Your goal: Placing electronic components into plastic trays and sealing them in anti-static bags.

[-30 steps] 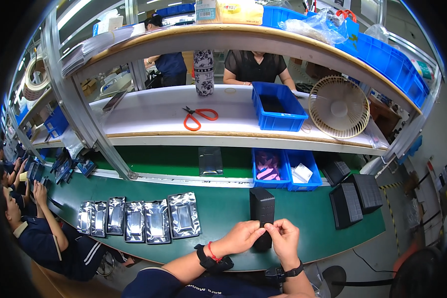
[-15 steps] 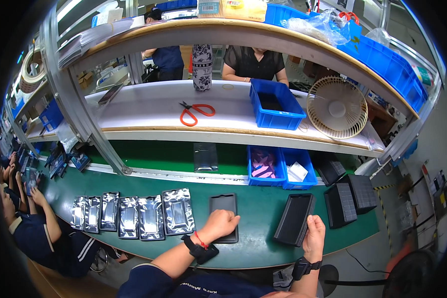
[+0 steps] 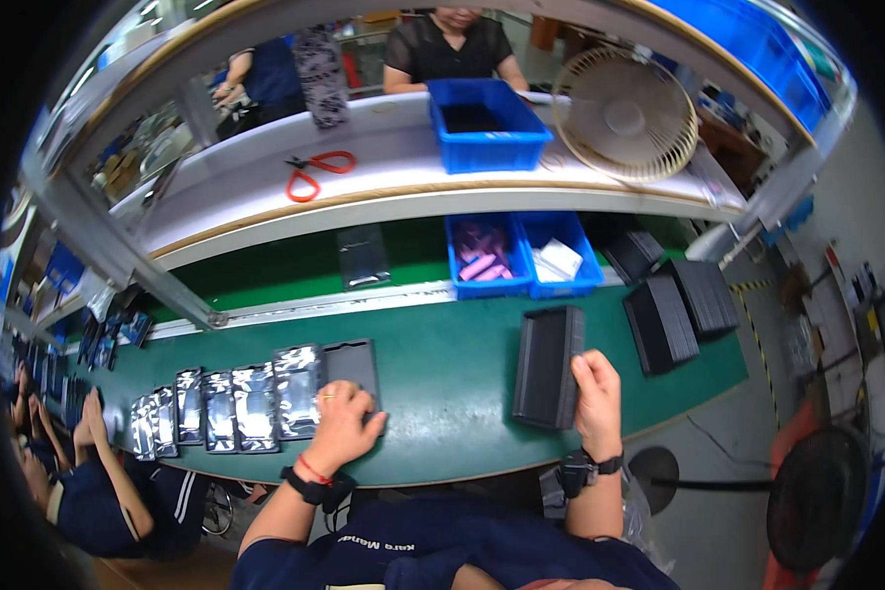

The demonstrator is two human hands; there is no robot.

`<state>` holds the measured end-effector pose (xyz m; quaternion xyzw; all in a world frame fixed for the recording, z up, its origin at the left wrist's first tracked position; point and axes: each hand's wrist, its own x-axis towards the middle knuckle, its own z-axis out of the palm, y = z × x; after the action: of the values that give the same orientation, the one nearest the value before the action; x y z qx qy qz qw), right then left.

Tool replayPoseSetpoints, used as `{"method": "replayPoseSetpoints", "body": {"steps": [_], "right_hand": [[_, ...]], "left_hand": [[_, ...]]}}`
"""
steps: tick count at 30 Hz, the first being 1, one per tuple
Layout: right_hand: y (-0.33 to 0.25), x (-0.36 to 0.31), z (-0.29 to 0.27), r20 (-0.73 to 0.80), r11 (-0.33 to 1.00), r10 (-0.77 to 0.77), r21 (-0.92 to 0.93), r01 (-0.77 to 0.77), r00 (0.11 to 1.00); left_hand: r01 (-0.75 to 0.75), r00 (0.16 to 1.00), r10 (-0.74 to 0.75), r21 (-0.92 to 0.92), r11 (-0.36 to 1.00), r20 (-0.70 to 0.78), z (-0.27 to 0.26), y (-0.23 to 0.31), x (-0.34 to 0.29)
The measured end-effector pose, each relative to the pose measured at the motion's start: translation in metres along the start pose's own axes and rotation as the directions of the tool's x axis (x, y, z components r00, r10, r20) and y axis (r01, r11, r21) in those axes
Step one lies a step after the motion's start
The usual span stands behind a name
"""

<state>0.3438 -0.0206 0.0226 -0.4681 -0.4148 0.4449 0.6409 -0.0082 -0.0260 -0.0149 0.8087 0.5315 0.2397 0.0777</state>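
My left hand [image 3: 347, 425] lies with fingers apart over the near part of a flat black plastic tray [image 3: 356, 366] on the green bench. That tray sits against the end of a row of black trays with shiny silver pouches [image 3: 298, 388] on them. Its near end is hidden under my hand. In my right hand [image 3: 597, 393] a deeper black tray block [image 3: 549, 369] is gripped by its right side, its hollow face toward the left. I cannot tell whether it is one tray or several nested ones.
Stacks of black trays [image 3: 661, 324] stand at the bench's right. Blue bins [image 3: 492, 287] with pink pieces and white packets sit under the shelf. Above are red-handled cutters [image 3: 320, 172], a blue bin [image 3: 492, 147] and a fan [image 3: 627, 113]. A co-worker [image 3: 118, 492] sits at left.
My left hand has shifted left and its curled fingers have spread. The flat tray has slid left, up to the pouch row. My right hand still holds its tray block; the view has shifted.
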Motion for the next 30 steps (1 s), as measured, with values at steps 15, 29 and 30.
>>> {"method": "replayPoseSetpoints", "body": {"steps": [15, 29, 30], "right_hand": [[0.02, -0.037, 0.071, 0.096, 0.876, -0.237, -0.409, 0.255, 0.967], [0.006, -0.012, -0.007, -0.075, 0.992, -0.072, -0.107, 0.064, 0.995], [0.005, -0.013, -0.002, -0.035, 0.991, -0.063, -0.123, 0.058, 0.997]], "left_hand": [[0.071, 0.995, -0.097, -0.83, 0.553, 0.021, 0.023, 0.115, 0.059], [0.074, 0.996, -0.066, -0.145, 0.987, 0.061, 0.041, 0.052, 0.03], [0.062, 0.992, -0.043, -0.159, 0.985, 0.118, 0.03, 0.044, 0.022]]}}
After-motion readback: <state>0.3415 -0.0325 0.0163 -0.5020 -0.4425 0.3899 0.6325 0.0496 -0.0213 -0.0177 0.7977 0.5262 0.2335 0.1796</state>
